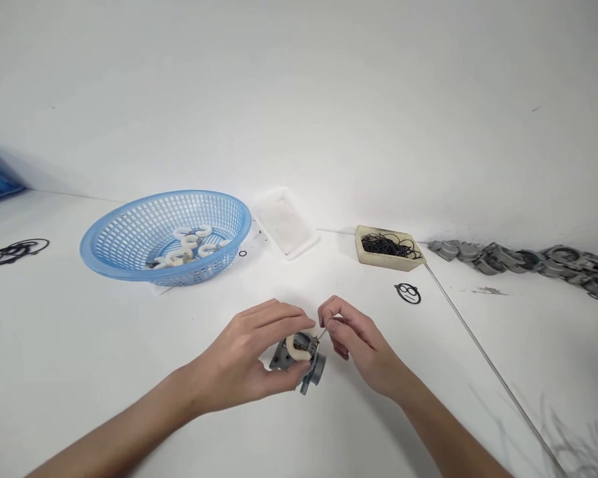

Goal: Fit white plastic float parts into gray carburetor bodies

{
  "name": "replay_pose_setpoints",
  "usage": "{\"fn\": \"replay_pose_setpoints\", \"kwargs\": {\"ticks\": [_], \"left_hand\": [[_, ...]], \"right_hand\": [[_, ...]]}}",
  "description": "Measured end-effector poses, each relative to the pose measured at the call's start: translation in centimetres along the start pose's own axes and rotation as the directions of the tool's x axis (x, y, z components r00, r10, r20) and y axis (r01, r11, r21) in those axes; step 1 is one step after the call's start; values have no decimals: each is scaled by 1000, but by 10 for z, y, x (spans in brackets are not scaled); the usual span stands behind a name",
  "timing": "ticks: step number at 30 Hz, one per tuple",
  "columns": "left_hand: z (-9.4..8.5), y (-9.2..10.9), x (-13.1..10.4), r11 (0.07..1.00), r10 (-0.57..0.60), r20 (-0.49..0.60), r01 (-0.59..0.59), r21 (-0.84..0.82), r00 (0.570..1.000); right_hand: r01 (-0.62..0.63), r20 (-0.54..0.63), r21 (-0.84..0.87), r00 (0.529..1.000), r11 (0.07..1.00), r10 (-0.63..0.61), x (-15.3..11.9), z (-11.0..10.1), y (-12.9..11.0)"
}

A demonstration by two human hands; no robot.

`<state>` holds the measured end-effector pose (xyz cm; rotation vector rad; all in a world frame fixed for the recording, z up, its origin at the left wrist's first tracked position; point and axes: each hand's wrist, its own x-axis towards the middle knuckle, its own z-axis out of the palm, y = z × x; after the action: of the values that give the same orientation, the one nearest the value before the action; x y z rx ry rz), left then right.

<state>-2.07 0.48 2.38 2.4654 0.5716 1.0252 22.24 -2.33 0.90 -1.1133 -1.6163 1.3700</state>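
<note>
A grey metal carburetor body (pixel 319 370) sits in front of me at the middle of the table, its open side tilted up. Fitted over that opening is a white C-shaped float (pixel 294 350). Thumb and fingers of my left hand (pixel 252 352) are closed around the float and the body. From the right, my right hand (pixel 359 340) pinches a thin metal pin (pixel 321 334) between thumb and forefinger, with its lower end at the float's hinge. Whether the pin has entered the hinge I cannot tell. My fingers partly hide the carburetor's far side.
A blue basket (pixel 110 257) with several white floats stands at back left, beside a white tray (pixel 286 226). A cream box (pixel 389 263) holds black rubber rings. A loose gasket (pixel 408 293), a thin rod (pixel 488 364) and several carburetor bodies (pixel 493 259) lie at right.
</note>
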Motion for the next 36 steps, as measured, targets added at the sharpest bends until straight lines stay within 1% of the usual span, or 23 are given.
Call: {"fn": "replay_pose_setpoints", "kwargs": {"ticks": [7,12,18,21,25,27,29,32,36], "left_hand": [[1,-1,-1,1000,-16,34,17,-15,999],[1,-3,-1,998,-47,19,48,-41,999],[0,-3,1,997,-57,20,58,-55,998],[0,-3,0,996,-47,16,48,-70,999],[-1,-5,-2,996,-63,8,63,-70,998],[-2,-5,-1,993,-87,44,90,-71,995],[-5,-5,1,986,-134,116,144,-82,984],[-9,-4,5,968,-206,225,233,-98,952],[-12,-6,7,945,-264,300,308,-108,917]], "right_hand": [[5,40,15,999,1000,-6,0,-2,-1],[-4,54,42,999,999,1,0,-4,1],[6,58,22,998,1000,-7,1,-3,2],[-17,47,19,999,1000,16,3,-5,3],[-51,-15,29,999,998,52,7,-10,5],[-61,-39,30,997,998,62,9,-11,6],[-75,-40,21,996,997,75,10,-11,7],[-95,-13,8,995,995,96,10,-9,9],[-113,14,-3,993,994,113,9,-9,11]]}}
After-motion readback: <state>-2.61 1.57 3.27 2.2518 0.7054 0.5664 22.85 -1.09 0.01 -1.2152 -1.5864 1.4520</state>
